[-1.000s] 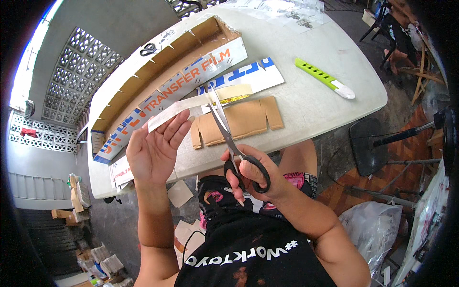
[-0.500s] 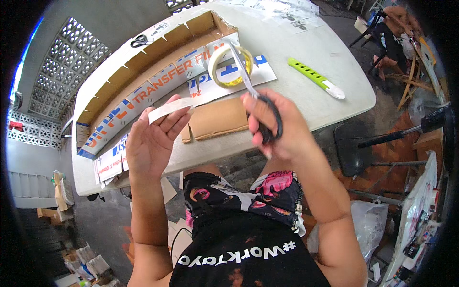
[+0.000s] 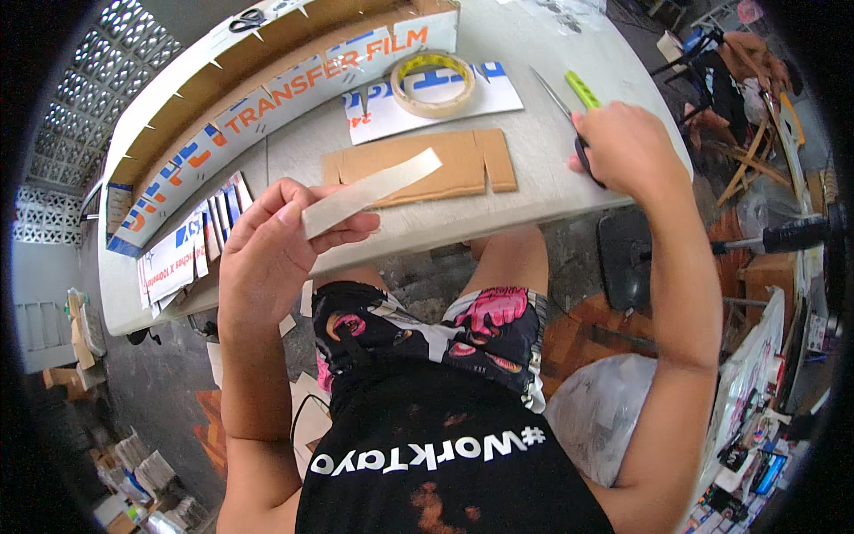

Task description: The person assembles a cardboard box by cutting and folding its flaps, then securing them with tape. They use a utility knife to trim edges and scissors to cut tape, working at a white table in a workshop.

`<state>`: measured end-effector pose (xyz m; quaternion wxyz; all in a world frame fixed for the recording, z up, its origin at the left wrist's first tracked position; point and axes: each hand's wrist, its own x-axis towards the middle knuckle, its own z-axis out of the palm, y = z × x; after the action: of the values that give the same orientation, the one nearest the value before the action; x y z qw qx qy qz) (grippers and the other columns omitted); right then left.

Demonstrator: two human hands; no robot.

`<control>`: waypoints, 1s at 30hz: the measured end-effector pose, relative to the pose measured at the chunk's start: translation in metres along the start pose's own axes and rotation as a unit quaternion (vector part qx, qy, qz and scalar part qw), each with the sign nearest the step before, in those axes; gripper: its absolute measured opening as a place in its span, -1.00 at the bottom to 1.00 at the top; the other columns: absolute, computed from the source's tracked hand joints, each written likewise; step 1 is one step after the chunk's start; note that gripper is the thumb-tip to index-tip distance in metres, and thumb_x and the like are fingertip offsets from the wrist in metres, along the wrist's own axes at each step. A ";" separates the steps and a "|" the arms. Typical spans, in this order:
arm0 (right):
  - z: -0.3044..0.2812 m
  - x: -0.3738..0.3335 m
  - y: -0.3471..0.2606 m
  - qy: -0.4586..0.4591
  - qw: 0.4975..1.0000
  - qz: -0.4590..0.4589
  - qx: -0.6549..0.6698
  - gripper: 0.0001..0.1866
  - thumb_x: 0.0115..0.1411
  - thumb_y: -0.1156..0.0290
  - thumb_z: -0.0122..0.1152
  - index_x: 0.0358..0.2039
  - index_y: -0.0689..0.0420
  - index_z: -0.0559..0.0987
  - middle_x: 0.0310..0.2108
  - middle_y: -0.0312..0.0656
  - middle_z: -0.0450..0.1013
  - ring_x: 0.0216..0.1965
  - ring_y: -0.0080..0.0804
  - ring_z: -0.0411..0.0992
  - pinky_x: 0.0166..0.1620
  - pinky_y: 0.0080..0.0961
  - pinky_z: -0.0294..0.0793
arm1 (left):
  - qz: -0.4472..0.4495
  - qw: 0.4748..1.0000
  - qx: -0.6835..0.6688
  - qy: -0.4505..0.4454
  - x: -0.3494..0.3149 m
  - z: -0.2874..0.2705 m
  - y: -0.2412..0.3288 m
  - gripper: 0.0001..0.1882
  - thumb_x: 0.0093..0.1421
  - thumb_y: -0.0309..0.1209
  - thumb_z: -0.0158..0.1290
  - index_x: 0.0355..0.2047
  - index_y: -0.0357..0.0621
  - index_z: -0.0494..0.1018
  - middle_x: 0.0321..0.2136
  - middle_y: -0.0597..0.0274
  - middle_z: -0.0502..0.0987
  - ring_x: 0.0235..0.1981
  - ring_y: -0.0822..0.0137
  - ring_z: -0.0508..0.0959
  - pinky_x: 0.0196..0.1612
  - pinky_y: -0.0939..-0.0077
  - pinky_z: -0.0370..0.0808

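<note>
Between the thumb and fingers of my left hand [image 3: 274, 238] is a short strip of pale masking tape [image 3: 378, 189], its free end pointing up and right. Under that end lies a flat brown cardboard piece [image 3: 463, 169] with slits cut in it. My right hand [image 3: 633, 149] is closed around the black handles of a pair of scissors [image 3: 557, 96], low over the table's right side, blades pointing away to the left. Beside them is a green utility knife [image 3: 583, 91], partly hidden by that hand. A roll of masking tape [image 3: 436, 109] rests on a white printed cardboard sheet [image 3: 500, 96].
A long, shallow cardboard box [image 3: 302, 100] with printed walls spans the table's left and back. Another pair of scissors [image 3: 247, 20] lies beyond it. Cut cardboard strips [image 3: 182, 271] sit at the near left edge. Another person [image 3: 743, 67] is at the far right, past the white table [image 3: 543, 191].
My right hand has carried the scissors right, away from the tape strip and down by the utility knife. The strip now extends further right in my left hand, and the cardboard piece shows more fully.
</note>
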<state>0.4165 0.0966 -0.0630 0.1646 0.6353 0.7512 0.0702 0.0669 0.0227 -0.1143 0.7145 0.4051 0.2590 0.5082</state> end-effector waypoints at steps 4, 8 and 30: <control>0.005 0.007 0.010 -0.007 0.998 -0.032 -0.050 -0.77 0.18 0.30 0.29 -0.29 0.20 0.71 -0.23 0.10 0.63 -0.18 0.02 0.63 -0.07 -0.18 0.62 | -0.059 0.997 0.052 -0.007 -0.011 0.017 -0.008 -0.80 0.42 -0.32 -0.05 -0.25 -0.22 0.32 -0.03 -0.29 0.51 -0.02 -0.11 0.61 0.11 0.05 0.51; -0.016 -0.026 -0.020 0.127 0.946 -0.083 0.288 -0.70 0.24 0.25 0.32 -0.12 0.18 0.66 -0.27 -0.06 0.61 -0.28 -0.24 0.59 -0.16 -0.36 0.58 | -0.051 0.992 0.100 -0.059 -0.027 0.016 -0.016 -0.81 0.46 -0.36 -0.06 -0.27 -0.23 0.36 0.02 -0.15 0.55 -0.05 0.25 0.59 0.02 0.41 0.46; 0.009 -0.016 -0.081 -0.014 0.795 -0.033 0.606 -0.80 0.16 0.40 0.37 -0.33 0.30 0.68 -0.55 -0.21 0.56 -0.52 -0.56 0.48 -0.40 -0.55 0.47 | 0.055 0.702 0.702 0.106 0.035 0.010 -0.005 -0.80 0.07 -0.40 0.27 -0.46 -0.36 0.64 -0.19 0.02 0.61 -0.04 -0.02 0.46 0.05 0.19 0.43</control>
<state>0.3466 0.0656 -0.0945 -0.2412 0.5812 0.6578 -0.4139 0.0891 0.0518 -0.1117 0.1612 0.7466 0.5920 0.2572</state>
